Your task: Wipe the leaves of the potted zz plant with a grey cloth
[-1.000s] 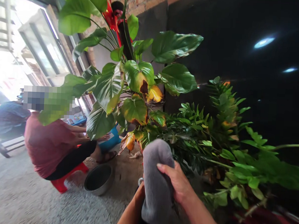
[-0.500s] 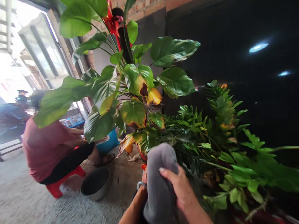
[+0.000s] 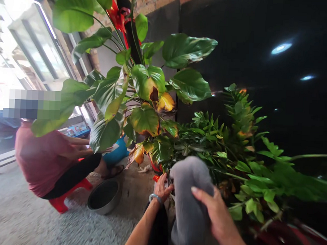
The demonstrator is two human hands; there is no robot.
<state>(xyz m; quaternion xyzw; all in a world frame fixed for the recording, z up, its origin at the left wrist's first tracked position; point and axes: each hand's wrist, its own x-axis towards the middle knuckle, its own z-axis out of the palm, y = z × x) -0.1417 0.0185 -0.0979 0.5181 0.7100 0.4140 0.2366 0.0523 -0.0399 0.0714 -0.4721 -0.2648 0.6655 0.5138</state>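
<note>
— Where do I have the cloth right now?

— I hold the grey cloth [image 3: 189,196] bunched up in front of me, low in the view, just before the feathery green plant [image 3: 233,140]. My right hand [image 3: 216,215] lies over its right side, fingers closed on the fabric. My left hand [image 3: 163,187], with a bangle at the wrist, has its fingers spread narrowly against the cloth's left edge; whether it truly grips or only steadies, I cannot tell.

— And what makes for a clean wipe?

— I judge it best to support each leaf from beneath with one hand and draw the cloth lightly along it with the other, stem to tip. The yellowed leaves [image 3: 164,102] on the tall broad-leaved plant [image 3: 143,82] look brittle, so light pressure there.

— Anything nearby to mind?

— A metal bowl [image 3: 103,195] sits on the floor to my left, near a seated person in a red shirt [image 3: 42,157] on a red stool [image 3: 65,197]. I keep my elbows in.
</note>
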